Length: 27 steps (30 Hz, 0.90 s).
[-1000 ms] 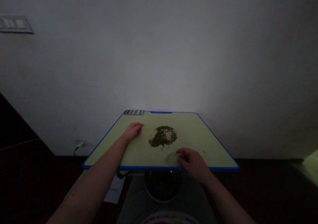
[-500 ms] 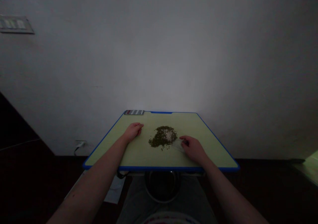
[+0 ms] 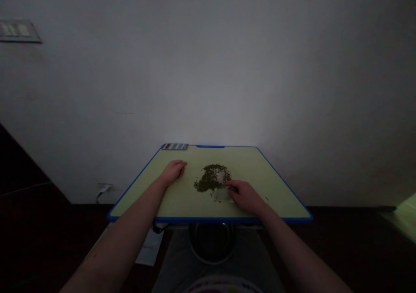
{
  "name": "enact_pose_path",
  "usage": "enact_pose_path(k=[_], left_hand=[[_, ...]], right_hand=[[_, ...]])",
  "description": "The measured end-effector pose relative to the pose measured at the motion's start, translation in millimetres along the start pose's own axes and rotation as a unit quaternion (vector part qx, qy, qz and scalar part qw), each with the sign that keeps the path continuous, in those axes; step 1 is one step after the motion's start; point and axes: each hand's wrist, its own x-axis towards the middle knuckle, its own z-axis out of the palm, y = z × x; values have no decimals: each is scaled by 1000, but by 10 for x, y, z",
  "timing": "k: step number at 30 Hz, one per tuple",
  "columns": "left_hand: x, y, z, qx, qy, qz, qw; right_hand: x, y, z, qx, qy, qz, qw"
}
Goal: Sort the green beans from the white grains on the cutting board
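Note:
My left hand [image 3: 173, 172] rests flat on a pale green cutting board [image 3: 250, 167] with a blue rim, holding nothing, just left of a heap of small green lentils or mung beans [image 3: 208, 178]. A pale pinkish patch [image 3: 221, 176] shows within the heap. My right hand [image 3: 245, 196] sits at the heap's lower right edge. Its fingers are on a clear plastic lid or disc [image 3: 222, 194], which is nearly flat on the board and touches the heap's edge.
A blister strip [image 3: 174, 146] lies at the board's far edge. Below the near edge are a dark round bowl [image 3: 212, 243] and a white paper [image 3: 150, 247]. A plugged-in cable [image 3: 104, 190] sits at the wall's foot.
My right hand has moved the clear piece up the board and left, from the near edge to the heap. My left hand has stayed in place.

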Motion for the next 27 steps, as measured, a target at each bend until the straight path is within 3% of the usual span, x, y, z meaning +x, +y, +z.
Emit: enact_pose_path(k=[8,27], left_hand=[[-20,50,15,-4,-3,-4,1000],[37,-70,-22,9,-11,11,1000]], right_hand=[[-131,-99,5,15,-19,0,1000],[-367,-249,36,3,-19,43,999]])
